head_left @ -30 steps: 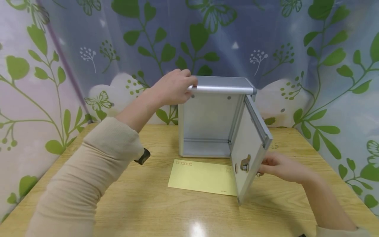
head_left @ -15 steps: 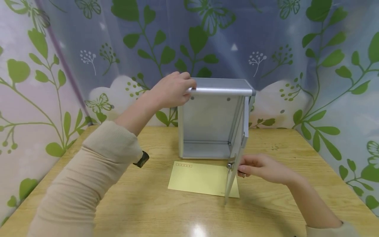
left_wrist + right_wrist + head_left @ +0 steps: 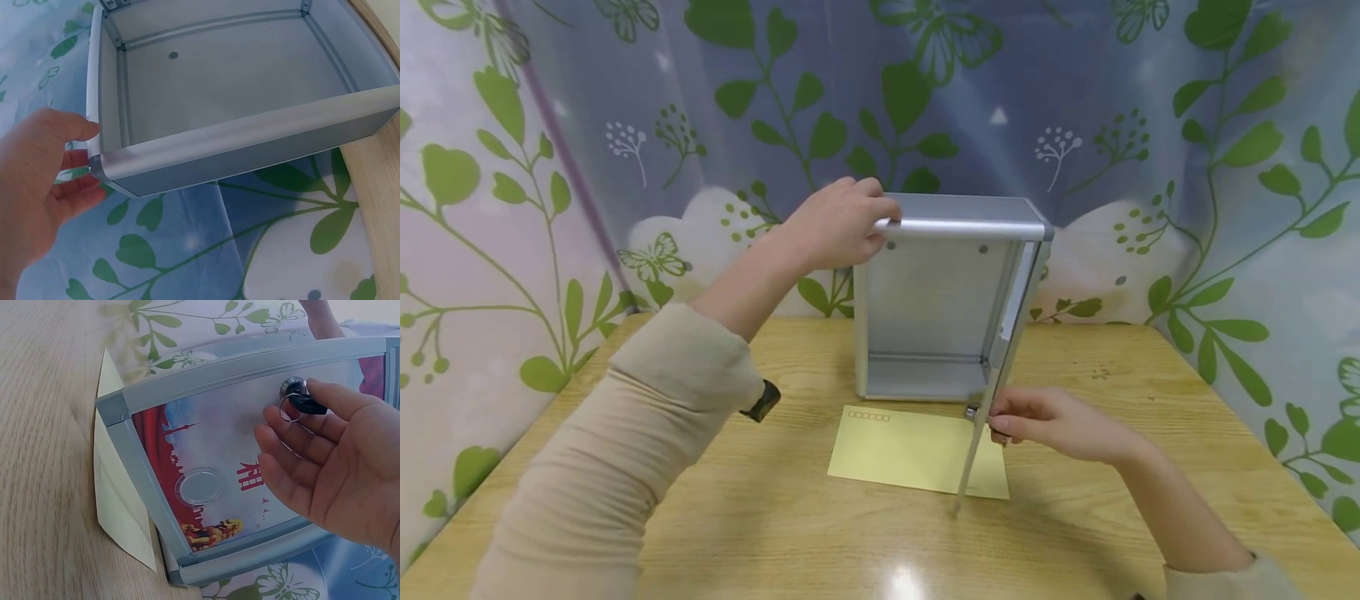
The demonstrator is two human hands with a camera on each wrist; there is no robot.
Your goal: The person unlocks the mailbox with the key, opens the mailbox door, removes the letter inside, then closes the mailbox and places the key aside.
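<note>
A grey metal box (image 3: pixel 962 227) stands on the table with its front facing me. My left hand (image 3: pixel 838 221) grips its upper left corner, thumb over the front rim in the left wrist view. The hinged door (image 3: pixel 231 431) stands ajar at the box's right side, almost edge-on to me in the head view. On its printed outer face, my right hand (image 3: pixel 350 450) pinches a black-headed key (image 3: pixel 310 405) that sits in the lock (image 3: pixel 291 384), a ring hanging from it. Flat before the box lies a yellow envelope (image 3: pixel 895 450), partly overlapped by the door.
The wooden table (image 3: pixel 745 517) carries the box near its back edge. A patterned curtain (image 3: pixel 700 167) hangs close behind the table and along both sides. Inside the box, the bare back panel (image 3: pixel 932 300) shows.
The door has swung leftward, from showing its inner face to nearly edge-on, with my right hand moving along on the key. My left hand and the envelope have stayed put.
</note>
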